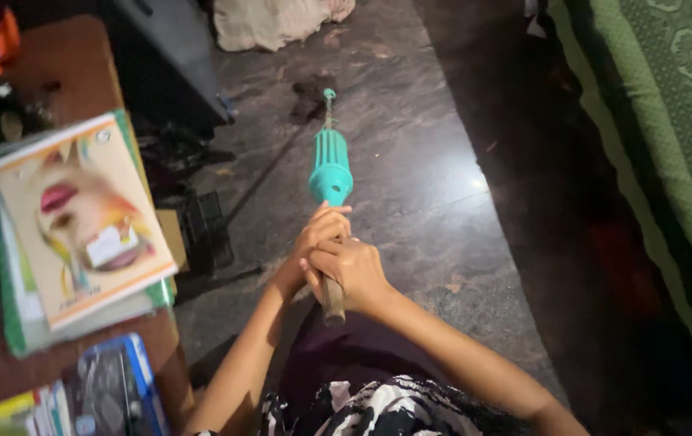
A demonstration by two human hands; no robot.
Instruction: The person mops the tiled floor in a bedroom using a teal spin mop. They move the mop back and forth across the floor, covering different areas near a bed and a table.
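Note:
Both my hands grip a broom-like tool with a teal plastic handle that points away from me over the stone floor. My left hand wraps the shaft just below the teal part. My right hand clasps the brownish lower end, overlapping the left hand's fingers. The teal handle has a ribbed section and a small loop at its far tip. The tool's working end is hidden behind my hands and body.
A wooden table at the left carries a stack of books and a blue box. A green patterned bed cover runs along the right. A pale cloth lies on the floor far ahead, next to a dark cabinet.

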